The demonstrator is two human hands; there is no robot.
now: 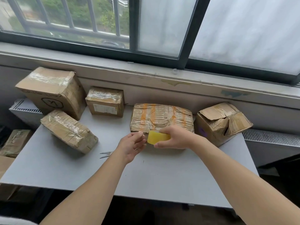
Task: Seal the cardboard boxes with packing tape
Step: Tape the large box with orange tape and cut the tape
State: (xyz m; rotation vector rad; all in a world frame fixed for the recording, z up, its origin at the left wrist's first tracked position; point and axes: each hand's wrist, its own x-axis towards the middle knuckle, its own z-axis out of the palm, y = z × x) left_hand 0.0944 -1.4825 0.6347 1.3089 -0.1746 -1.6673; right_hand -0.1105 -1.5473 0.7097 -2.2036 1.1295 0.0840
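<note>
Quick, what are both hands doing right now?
Left hand: pinches what looks like the tape end.
Right hand: grips the yellow tape roll.

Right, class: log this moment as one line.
right hand: holds tape roll | left hand: pinches tape end | box: behind hands, taped | scissors: on table, untouched

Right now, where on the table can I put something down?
The near table edge, in front of the scissors, is bare. Also between the slanted box and the striped box. Crowded along the back wall.
</note>
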